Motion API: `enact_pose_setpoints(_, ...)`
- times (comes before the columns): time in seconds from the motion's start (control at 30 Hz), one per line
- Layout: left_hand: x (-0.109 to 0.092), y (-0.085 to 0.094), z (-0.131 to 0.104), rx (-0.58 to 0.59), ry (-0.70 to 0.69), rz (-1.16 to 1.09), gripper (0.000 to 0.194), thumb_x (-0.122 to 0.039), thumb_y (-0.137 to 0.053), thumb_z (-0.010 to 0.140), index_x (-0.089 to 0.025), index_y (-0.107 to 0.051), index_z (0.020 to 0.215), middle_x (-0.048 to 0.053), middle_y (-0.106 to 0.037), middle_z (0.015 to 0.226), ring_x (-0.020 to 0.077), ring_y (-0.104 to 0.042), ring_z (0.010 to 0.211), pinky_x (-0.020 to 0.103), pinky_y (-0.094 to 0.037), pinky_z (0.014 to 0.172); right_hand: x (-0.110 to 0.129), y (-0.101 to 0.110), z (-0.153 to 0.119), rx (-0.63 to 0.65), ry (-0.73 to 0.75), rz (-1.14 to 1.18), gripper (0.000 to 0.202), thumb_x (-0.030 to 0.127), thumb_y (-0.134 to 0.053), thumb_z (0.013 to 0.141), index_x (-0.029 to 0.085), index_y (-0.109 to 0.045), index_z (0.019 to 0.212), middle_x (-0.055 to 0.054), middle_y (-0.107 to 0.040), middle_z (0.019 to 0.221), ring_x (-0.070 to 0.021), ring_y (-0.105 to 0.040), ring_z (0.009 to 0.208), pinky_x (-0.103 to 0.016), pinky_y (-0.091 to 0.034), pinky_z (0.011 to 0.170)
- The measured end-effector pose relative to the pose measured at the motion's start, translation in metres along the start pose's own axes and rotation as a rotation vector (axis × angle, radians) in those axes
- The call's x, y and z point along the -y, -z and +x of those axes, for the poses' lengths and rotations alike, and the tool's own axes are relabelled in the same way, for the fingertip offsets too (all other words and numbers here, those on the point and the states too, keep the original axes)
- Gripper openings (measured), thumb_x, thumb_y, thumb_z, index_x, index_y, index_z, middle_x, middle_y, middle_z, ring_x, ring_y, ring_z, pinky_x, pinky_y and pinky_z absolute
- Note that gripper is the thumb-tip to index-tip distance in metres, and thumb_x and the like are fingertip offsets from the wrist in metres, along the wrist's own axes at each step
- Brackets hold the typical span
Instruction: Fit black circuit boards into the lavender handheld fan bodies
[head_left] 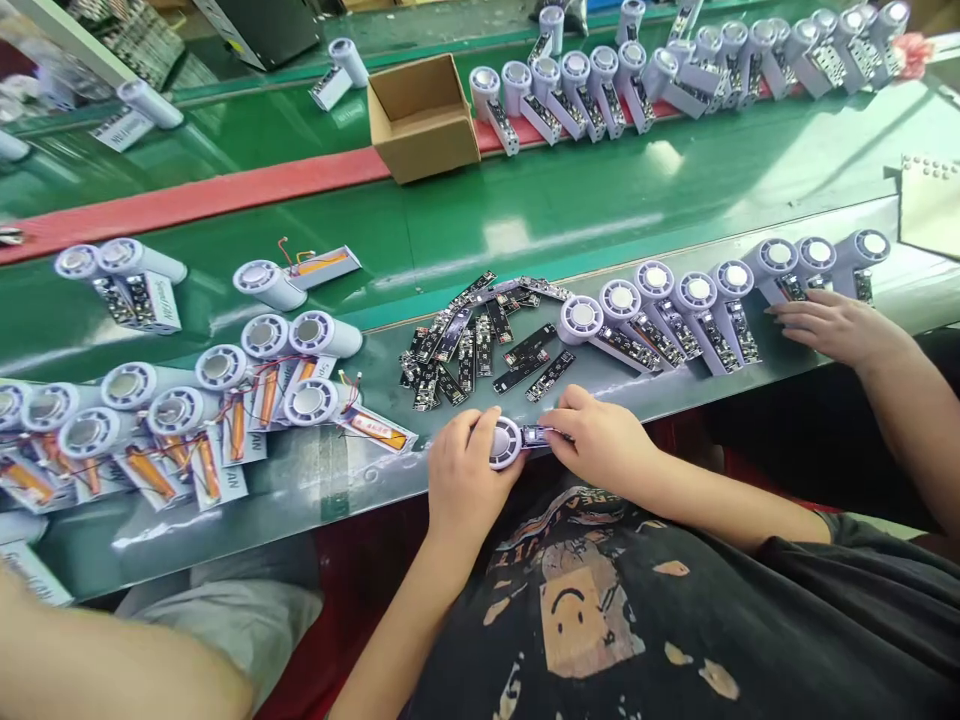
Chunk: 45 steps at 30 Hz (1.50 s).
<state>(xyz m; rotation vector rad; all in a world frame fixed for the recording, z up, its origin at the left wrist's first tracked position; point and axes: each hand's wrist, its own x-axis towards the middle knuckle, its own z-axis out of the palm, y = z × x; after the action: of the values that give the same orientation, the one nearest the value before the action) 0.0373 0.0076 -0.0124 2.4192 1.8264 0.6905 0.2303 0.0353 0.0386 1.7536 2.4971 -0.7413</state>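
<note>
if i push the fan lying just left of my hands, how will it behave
The fan probably won't roll far, since its straight handle juts out from the round head. The orange strip lies exposed in the handle, so it might shift.

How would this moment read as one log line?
left hand: holding lavender fan | right hand: touching its handle | ahead: loose circuit boards | right side: co-worker's hand near other fans

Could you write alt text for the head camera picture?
A left hand holds a lilac fan by its round head, the right hand at its handle, beside a green bench. Loose circuit boards lie beyond, with more fans on both sides and another person's hand at right.
</note>
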Motion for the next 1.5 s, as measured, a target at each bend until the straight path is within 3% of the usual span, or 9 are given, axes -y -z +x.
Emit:
enact_pose_setpoints(0.4,0.002,-0.003,-0.001,0.015,0.035,-0.088,0.044,-0.039,-0.066,0.085,-0.016,-0.058,0.121,0.012,-0.058,0.107,0.0289,-0.057,0.1,0.043,-0.047,0.091,0.0,0.0,0.006,0.043,0.081,0.01,0.029,0.029,-0.046,0.098,0.022,-0.074,0.094,-0.005,-0.059,0.101,-0.0112,-0.053,0.067,-0.028,-0.026,0.055)
enact_pose_setpoints(0.53,-0.001,0.005,0.001,0.112,-0.004,-0.051,0.049,-0.042,-0.067,0.084,-0.018,-0.059,0.126,0.015,-0.058,0.115,0.0317,-0.056,0.109,0.048,-0.045,0.096,-0.001,-0.005,0.005,0.013,0.104,-0.02,0.029,0.028,-0.046,0.098,0.022,-0.073,0.094,-0.005,-0.059,0.1,-0.0105,-0.052,0.063,-0.029,-0.024,0.053)
enact_pose_setpoints(0.63,-0.007,0.012,0.007,0.194,-0.116,-0.011,0.037,-0.041,-0.064,0.088,-0.024,-0.064,0.121,0.012,-0.06,0.125,0.0349,-0.05,0.125,0.056,-0.033,0.108,0.0,-0.007,0.005,-0.017,0.108,-0.074,0.027,0.027,-0.048,0.097,0.023,-0.074,0.094,-0.005,-0.06,0.097,-0.0118,-0.054,0.062,-0.029,-0.024,0.054)
enact_pose_setpoints(0.77,-0.013,0.016,0.016,0.239,-0.106,-0.038,0.018,-0.032,-0.06,0.091,-0.024,-0.071,0.104,0.006,-0.07,0.106,0.0307,-0.056,0.119,0.055,-0.032,0.109,-0.002,-0.001,-0.001,-0.039,0.121,-0.099,0.023,0.029,-0.053,0.096,0.022,-0.075,0.095,-0.006,-0.063,0.093,-0.0151,-0.058,0.066,-0.03,-0.033,0.059)
enact_pose_setpoints(0.93,-0.014,0.017,0.022,0.27,-0.064,-0.095,0.014,-0.031,-0.064,0.088,-0.022,-0.072,0.096,0.006,-0.071,0.098,0.0298,-0.058,0.113,0.051,-0.04,0.103,-0.039,0.005,-0.015,-0.236,0.221,0.015,0.021,0.031,-0.06,0.094,0.022,-0.075,0.106,-0.009,-0.067,0.111,-0.0231,-0.06,0.099,-0.042,-0.04,0.092)
enact_pose_setpoints(1.1,-0.012,0.016,0.025,0.263,-0.062,-0.151,0.011,-0.027,-0.063,0.088,-0.02,-0.072,0.092,0.006,-0.071,0.095,0.0281,-0.06,0.109,0.049,-0.044,0.1,-0.075,-0.015,-0.01,-0.186,0.253,0.274,0.023,0.02,-0.068,0.087,0.021,-0.073,0.11,-0.006,-0.069,0.099,-0.0192,-0.06,0.091,-0.035,-0.045,0.084)
enact_pose_setpoints(1.2,-0.011,0.015,0.026,0.257,-0.083,-0.18,0.01,-0.026,-0.064,0.087,-0.019,-0.071,0.092,0.006,-0.071,0.094,0.0274,-0.061,0.105,0.047,-0.046,0.098,-0.071,-0.017,-0.002,-0.134,0.214,0.309,0.019,0.016,-0.069,0.085,0.019,-0.074,0.103,-0.005,-0.067,0.095,-0.0179,-0.059,0.087,-0.033,-0.044,0.081)
enact_pose_setpoints(1.37,-0.011,0.015,0.027,0.278,-0.07,-0.191,0.012,-0.026,-0.066,0.086,-0.018,-0.071,0.094,0.007,-0.072,0.096,0.025,-0.062,0.095,0.043,-0.048,0.089,-0.048,0.004,-0.004,-0.036,0.185,0.0,0.007,0.02,-0.068,0.086,0.02,-0.073,0.091,-0.006,-0.065,0.097,-0.0209,-0.055,0.089,-0.034,-0.037,0.078)
enact_pose_setpoints(1.5,-0.013,0.015,0.026,0.289,-0.024,-0.18,0.013,-0.029,-0.066,0.087,-0.02,-0.071,0.094,0.006,-0.072,0.097,0.026,-0.062,0.097,0.044,-0.047,0.09,-0.04,0.004,-0.011,-0.181,0.32,-0.121,0.026,0.034,-0.068,0.087,0.024,-0.07,0.111,-0.009,-0.063,0.117,-0.025,-0.054,0.099,-0.043,-0.034,0.092)
